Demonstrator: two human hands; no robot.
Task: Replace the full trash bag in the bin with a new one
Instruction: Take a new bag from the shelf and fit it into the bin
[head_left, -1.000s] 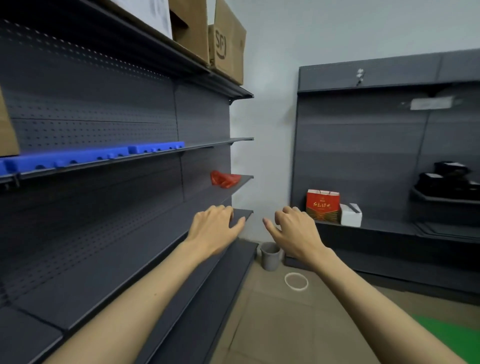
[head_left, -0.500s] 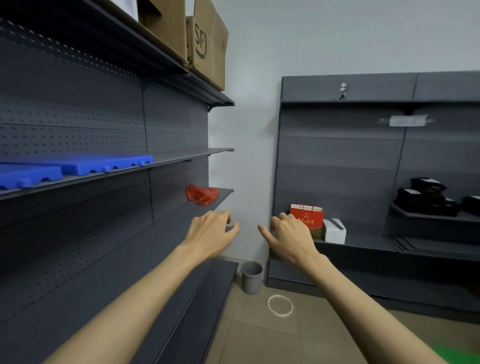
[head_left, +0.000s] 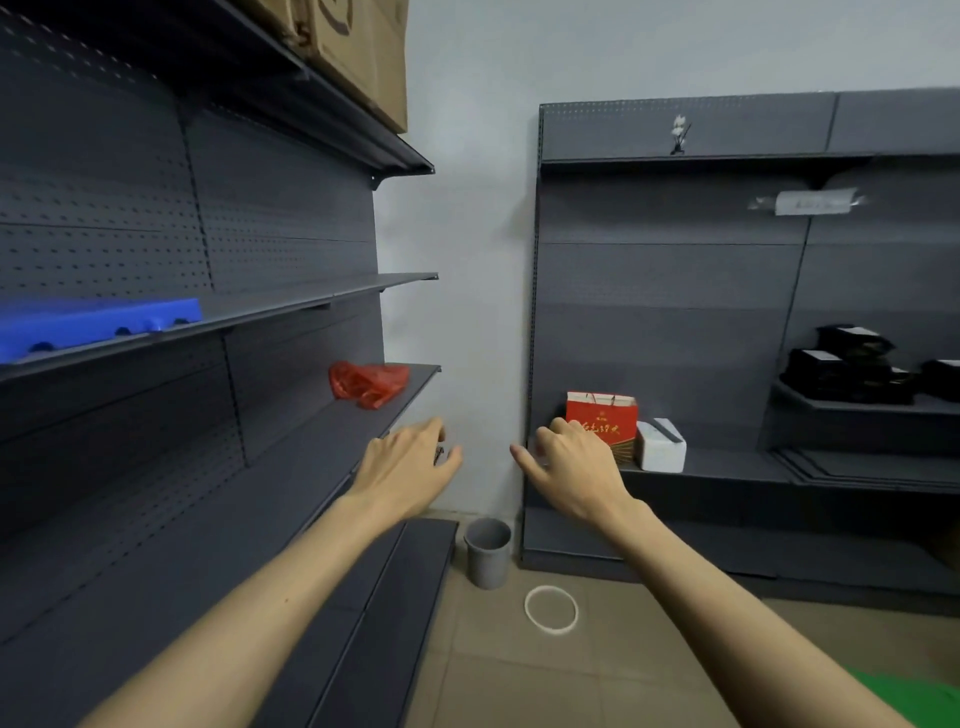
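A small grey bin stands on the floor in the corner between two dark shelving units; I see no bag in it. A white ring lies on the floor beside it. A crumpled red plastic bag lies on the left unit's middle shelf. My left hand and my right hand are stretched out in front of me above the bin, fingers loosely curled, both holding nothing.
The left shelving unit runs along my left side, with blue plastic trays and cardboard boxes higher up. The right unit carries a red gift bag, a white box and black packages. Tiled floor lies between them.
The view has moved closer to the corner, and the bin and ring appear nearer. Both hands stay outstretched and hold nothing.
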